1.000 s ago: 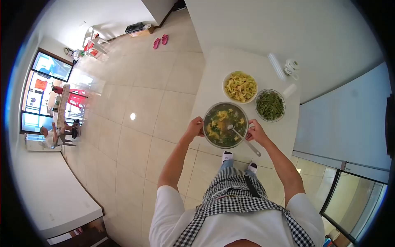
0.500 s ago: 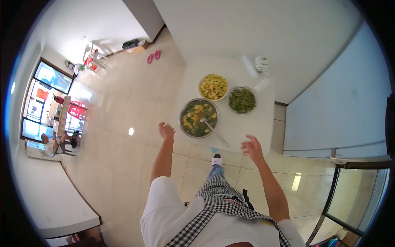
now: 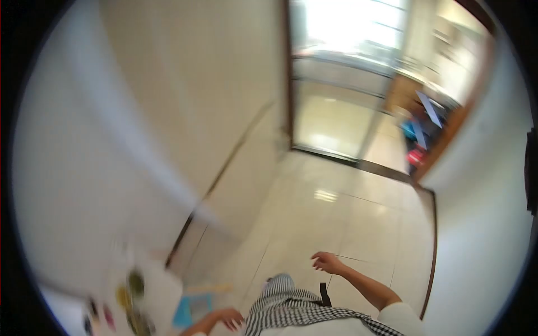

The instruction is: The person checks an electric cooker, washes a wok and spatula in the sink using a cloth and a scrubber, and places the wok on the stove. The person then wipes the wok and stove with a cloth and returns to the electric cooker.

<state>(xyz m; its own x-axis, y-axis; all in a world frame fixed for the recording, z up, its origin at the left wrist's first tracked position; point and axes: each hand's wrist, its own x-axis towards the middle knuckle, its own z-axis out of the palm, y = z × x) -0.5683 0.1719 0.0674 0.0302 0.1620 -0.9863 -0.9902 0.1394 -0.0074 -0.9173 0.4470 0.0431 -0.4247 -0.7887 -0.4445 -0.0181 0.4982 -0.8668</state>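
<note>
My left hand [image 3: 230, 319] hangs low beside the checked apron [image 3: 308, 319], fingers apart and nothing in them. In front of the apron, over the tiled floor, my right hand [image 3: 328, 263] is held out with loosely bent fingers, also holding nothing. At the lower left stands the white table [image 3: 162, 291], smeared by motion. On it are a dish of green vegetables [image 3: 136, 283], a dish of yellow food [image 3: 122, 297] and a larger soup bowl [image 3: 140, 323]. A flat blue object [image 3: 193, 309] of unclear kind lies between the table and my left hand.
Ahead is a doorway with a framed glass door [image 3: 330, 117]. Through its right side I see a wooden cabinet [image 3: 404, 92] and blurred dark, blue and red items [image 3: 420, 134]. Pale walls [image 3: 476, 241] flank the tiled floor [image 3: 291, 224].
My view has swung right, from the table to the glass doorway. The table and dishes now sit at the lower left. Both hands are lower in view and apart from the table.
</note>
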